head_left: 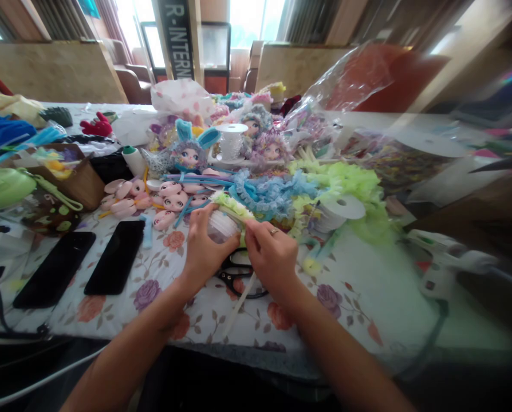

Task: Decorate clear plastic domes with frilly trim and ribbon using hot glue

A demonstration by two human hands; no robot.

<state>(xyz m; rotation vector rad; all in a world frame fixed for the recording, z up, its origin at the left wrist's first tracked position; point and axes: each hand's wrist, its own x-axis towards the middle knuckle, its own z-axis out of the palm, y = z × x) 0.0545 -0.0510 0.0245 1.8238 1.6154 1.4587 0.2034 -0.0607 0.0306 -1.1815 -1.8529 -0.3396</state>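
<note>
My left hand [207, 243] is wrapped round a whitish, rounded, ribbed piece [221, 225], thumb at its near side and fingers on its far side. Yellow-green ruffled trim [230, 203] runs along the top of that piece. With its fingertips closed, my right hand [271, 252] pinches the trim's edge at the right of the piece. A narrow pale strip [243, 300] hangs down below my hands. Black-handled scissors [234, 280] lie on the flowered cloth beneath them, partly covered. Just beyond my hands is a heap of blue ruffled trim [268, 191].
Two black phones [116, 257] lie at the left. Several pale doll faces [174, 201] sit behind them. Finished-looking doll heads [190, 154], a white spool [342, 207] and light-green ruffle [354, 189] fill the back. A white glue gun [442, 269] stands at the right.
</note>
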